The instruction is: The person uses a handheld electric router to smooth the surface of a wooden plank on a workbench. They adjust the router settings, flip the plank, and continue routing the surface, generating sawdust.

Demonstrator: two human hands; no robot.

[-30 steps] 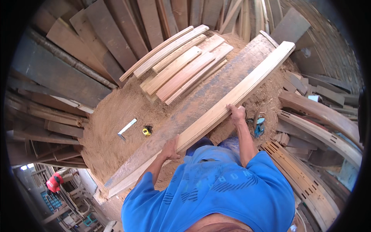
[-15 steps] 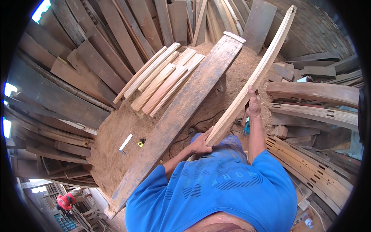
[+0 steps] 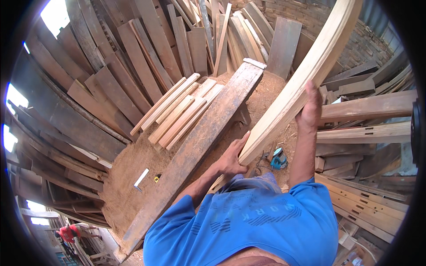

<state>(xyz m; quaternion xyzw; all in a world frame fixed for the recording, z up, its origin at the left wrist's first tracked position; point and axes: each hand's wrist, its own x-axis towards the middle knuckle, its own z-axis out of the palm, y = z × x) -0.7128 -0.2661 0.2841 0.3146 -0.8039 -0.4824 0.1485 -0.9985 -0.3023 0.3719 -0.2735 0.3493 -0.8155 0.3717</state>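
Observation:
Both my hands hold a long, pale wooden board [image 3: 295, 91], its far end raised toward the upper right. My left hand [image 3: 233, 158] is closed at the near end, close to my waist, with part of its fingers hidden by the wood. Farther up, my right hand [image 3: 310, 108] grips the right edge; its fingers behind the board are partly hidden. A long, worn brown bench plank [image 3: 204, 131] runs diagonally to the left of the board. Below the board, a teal power tool [image 3: 278, 159] lies on the sawdust.
Several cut wood strips [image 3: 182, 113] lie beyond the bench. A white-bladed try square [image 3: 141, 178] and a small yellow-black object [image 3: 157, 178] rest on sawdust. Planks [image 3: 146, 57] lean all around. Slotted beams [image 3: 364, 204] are stacked at right. A person in red [image 3: 70, 233] bends far left.
The board has come up nearer the camera and looks larger, with my right hand raised alongside it. The teal tool shows more fully. The whole view has shifted slightly.

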